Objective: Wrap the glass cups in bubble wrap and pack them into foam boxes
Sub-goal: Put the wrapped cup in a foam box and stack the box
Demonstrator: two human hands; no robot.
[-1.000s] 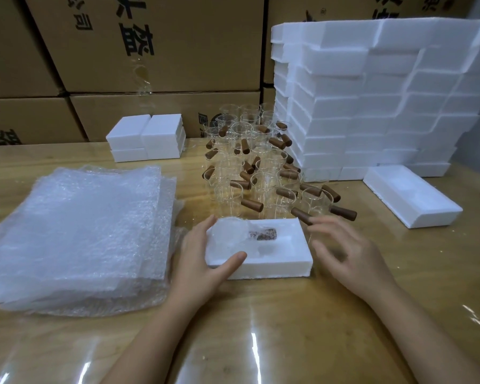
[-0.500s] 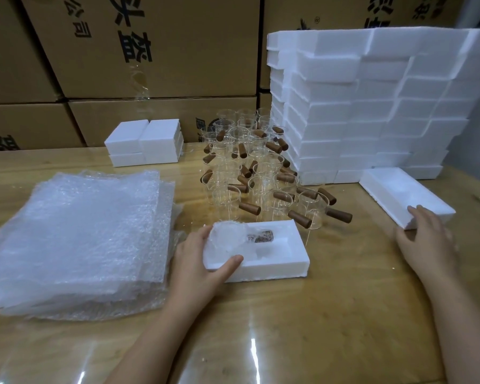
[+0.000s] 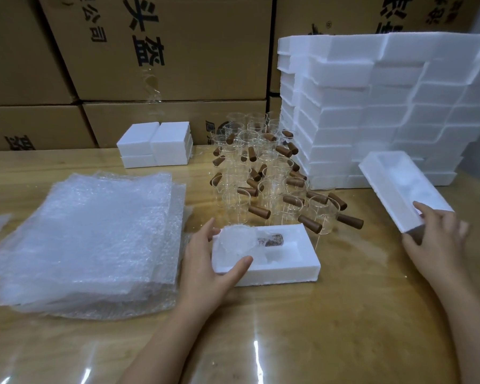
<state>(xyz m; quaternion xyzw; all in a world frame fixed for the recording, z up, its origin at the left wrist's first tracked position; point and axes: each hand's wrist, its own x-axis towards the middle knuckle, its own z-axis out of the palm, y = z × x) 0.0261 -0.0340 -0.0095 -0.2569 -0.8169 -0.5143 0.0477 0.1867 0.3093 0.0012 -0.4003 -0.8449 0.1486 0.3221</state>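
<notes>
An open white foam box [image 3: 286,268] lies in front of me with a bubble-wrapped cup [image 3: 240,241] in its hollow, the brown handle showing through the wrap. My left hand [image 3: 208,266] grips the box's left end, thumb on the front rim. My right hand [image 3: 434,241] holds the near end of a foam lid [image 3: 402,187], tilted up off the table with its hollow side facing me. Several bare glass cups with brown wooden handles [image 3: 263,181] stand clustered behind the box. A stack of bubble wrap sheets [image 3: 92,234] lies at the left.
A tall wall of stacked foam boxes [image 3: 385,106] fills the back right. Two short piles of foam boxes [image 3: 157,146] stand at the back centre-left. Large cardboard cartons [image 3: 161,51] line the rear. The table [image 3: 316,328] is glossy wood.
My right hand went from beside the packed box out to the right, took hold of the foam lid and raised its near end off the table. My left hand stayed on the box.
</notes>
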